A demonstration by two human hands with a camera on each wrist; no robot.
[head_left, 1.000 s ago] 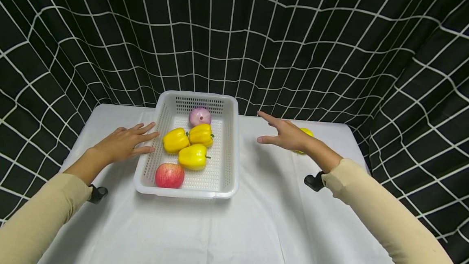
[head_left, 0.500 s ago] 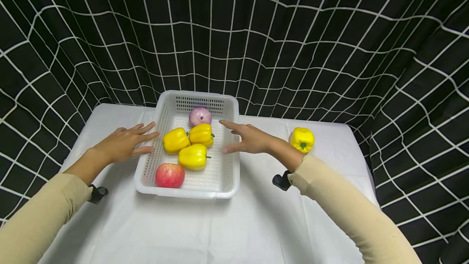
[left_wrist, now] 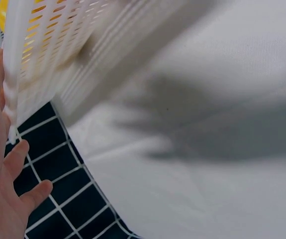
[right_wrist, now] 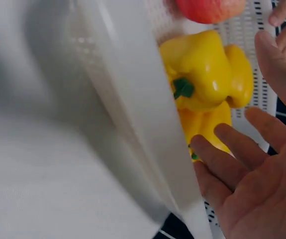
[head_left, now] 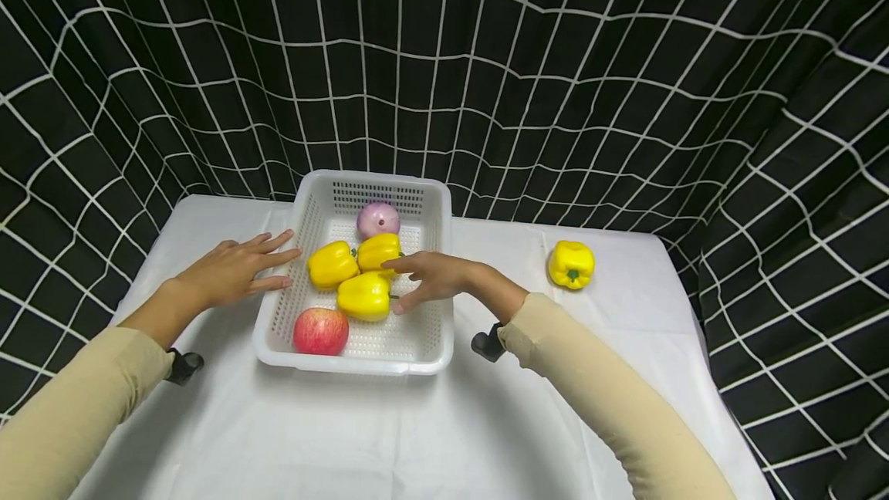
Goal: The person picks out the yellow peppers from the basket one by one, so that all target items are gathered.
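Observation:
A white plastic basket (head_left: pixel 437 330) holds a purple onion (head_left: pixel 378 220), a red apple (head_left: pixel 321 332) and three yellow bell peppers (head_left: pixel 364 297). Over its right half hovers my right hand (head_left: pixel 436 278), fingers spread and holding nothing, close to the stems of the two right-hand peppers. In the right wrist view the palm faces the nearest bell pepper (right_wrist: pixel 202 69), with the thumb and fingers apart. My left hand (head_left: pixel 232 272) rests on the basket's left rim with straight, spread fingers. The left wrist view shows its fingers against the basket wall (left_wrist: pixel 48 45).
Another yellow bell pepper (head_left: pixel 572 265) stands on the white-covered table (head_left: pixel 333 438), to the right of the basket. A black curtain with a white grid (head_left: pixel 444 68) closes off the back and both sides. Small black wrist cameras (head_left: pixel 488 342) hang below the sleeves.
My right hand has moved left from beside the lone pepper to over the basket, uncovering that pepper. The left hand and the basket's contents look unmoved.

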